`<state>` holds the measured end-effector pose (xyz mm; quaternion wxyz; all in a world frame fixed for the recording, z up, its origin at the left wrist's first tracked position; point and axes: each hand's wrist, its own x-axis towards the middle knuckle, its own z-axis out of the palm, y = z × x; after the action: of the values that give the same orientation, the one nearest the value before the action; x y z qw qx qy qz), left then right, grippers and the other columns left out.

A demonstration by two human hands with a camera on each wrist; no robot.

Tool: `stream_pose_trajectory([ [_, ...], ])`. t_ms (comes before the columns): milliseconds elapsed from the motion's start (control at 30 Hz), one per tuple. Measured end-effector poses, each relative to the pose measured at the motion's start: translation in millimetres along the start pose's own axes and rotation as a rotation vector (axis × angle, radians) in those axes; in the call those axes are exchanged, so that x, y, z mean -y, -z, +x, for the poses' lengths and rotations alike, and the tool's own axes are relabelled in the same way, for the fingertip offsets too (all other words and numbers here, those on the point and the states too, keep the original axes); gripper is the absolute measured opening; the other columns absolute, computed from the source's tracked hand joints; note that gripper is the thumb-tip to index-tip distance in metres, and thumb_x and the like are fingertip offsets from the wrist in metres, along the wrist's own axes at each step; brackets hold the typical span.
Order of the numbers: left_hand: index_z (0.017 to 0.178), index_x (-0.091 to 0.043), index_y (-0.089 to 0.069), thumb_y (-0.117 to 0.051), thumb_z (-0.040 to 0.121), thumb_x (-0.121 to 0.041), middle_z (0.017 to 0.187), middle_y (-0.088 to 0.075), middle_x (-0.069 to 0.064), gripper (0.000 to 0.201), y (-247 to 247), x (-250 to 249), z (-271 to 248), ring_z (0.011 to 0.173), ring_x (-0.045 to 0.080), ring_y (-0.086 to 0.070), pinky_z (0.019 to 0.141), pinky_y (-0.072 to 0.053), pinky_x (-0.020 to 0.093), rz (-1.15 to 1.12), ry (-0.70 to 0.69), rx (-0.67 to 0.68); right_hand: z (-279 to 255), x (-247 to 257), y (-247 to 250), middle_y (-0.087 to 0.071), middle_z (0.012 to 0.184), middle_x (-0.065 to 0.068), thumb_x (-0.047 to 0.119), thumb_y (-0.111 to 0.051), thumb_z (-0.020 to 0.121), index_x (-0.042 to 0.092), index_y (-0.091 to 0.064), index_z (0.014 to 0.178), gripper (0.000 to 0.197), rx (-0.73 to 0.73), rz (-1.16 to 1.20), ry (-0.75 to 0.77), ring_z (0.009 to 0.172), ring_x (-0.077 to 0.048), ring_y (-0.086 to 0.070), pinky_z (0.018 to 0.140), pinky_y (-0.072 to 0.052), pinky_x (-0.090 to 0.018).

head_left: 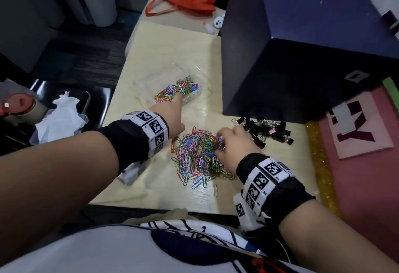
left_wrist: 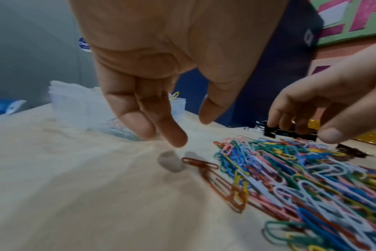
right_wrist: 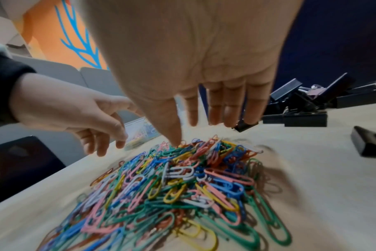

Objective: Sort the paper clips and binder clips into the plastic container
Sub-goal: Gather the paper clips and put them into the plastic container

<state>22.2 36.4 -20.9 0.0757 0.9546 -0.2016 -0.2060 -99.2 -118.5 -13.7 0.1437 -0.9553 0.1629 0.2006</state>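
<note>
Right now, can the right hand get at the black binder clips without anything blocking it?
Probably yes. The right hand hovers over the paper clip pile, fingers loose and holding nothing, and the binder clips lie just beyond it on bare table, with nothing between.

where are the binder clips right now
In the head view the black binder clips lie loose on the table, right of the paper clip pile, just past the right hand and against the dark blue box.
</note>
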Motion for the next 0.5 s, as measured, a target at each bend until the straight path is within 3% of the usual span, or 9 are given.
stream_pose_trajectory([
  [67, 0.138, -0.011, -0.024, -0.058, 0.088, -0.025, 0.068, -0.055, 0.003, 0.062, 0, 1, 0, 0.060, 0.022, -0.055, 0.052, -0.043, 0.030, 0.019, 0.015, 0.013, -2, 6, -4, -0.036, 0.131, 0.001, 0.039, -0.059, 0.087, 0.039, -0.051, 0.125, 0.038, 0.028, 0.006, 0.143, 0.122, -0.023, -0.034, 0.103, -0.039, -0.039],
  [133, 0.138, -0.011, -0.026, -0.056, 0.088, -0.024, 0.068, -0.054, 0.004, 0.059, -1, 2, 0, 0.061, 0.023, -0.055, 0.051, -0.042, 0.029, 0.029, 0.019, 0.018, -2, 10, -11, -0.033, 0.134, 0.002, 0.042, -0.058, 0.087, 0.044, -0.051, 0.126, 0.039, 0.071, -0.033, 0.194, 0.125, -0.023, -0.031, 0.106, -0.037, -0.040],
  [233, 0.134, -0.011, -0.029, -0.055, 0.088, -0.024, 0.068, -0.054, 0.003, 0.055, -3, 4, -3, 0.061, 0.022, -0.055, 0.049, -0.042, 0.028, 0.017, 0.007, 0.021, 1, 9, -17, -0.032, 0.138, 0.000, 0.042, -0.057, 0.088, 0.038, -0.045, 0.134, 0.048, 0.069, -0.082, 0.167, 0.128, -0.025, -0.031, 0.106, -0.037, -0.040],
  [367, 0.128, -0.012, -0.033, -0.054, 0.088, -0.022, 0.070, -0.054, 0.002, 0.046, -6, 6, -10, 0.059, 0.019, -0.053, 0.047, -0.039, 0.028, 0.011, -0.031, 0.040, 7, 4, -14, -0.036, 0.133, 0.000, 0.041, -0.056, 0.088, 0.030, -0.051, 0.128, 0.041, 0.032, -0.064, 0.140, 0.125, -0.023, -0.034, 0.105, -0.037, -0.038],
  [500, 0.137, -0.017, -0.025, -0.054, 0.085, -0.022, 0.090, -0.057, 0.005, 0.060, -10, 9, -17, 0.078, 0.027, -0.060, 0.063, -0.051, 0.036, 0.027, -0.082, 0.029, 12, 0, -10, -0.039, 0.133, 0.001, 0.041, -0.055, 0.090, 0.027, -0.046, 0.133, 0.046, -0.062, -0.025, 0.121, 0.125, -0.020, -0.035, 0.105, -0.036, -0.036],
])
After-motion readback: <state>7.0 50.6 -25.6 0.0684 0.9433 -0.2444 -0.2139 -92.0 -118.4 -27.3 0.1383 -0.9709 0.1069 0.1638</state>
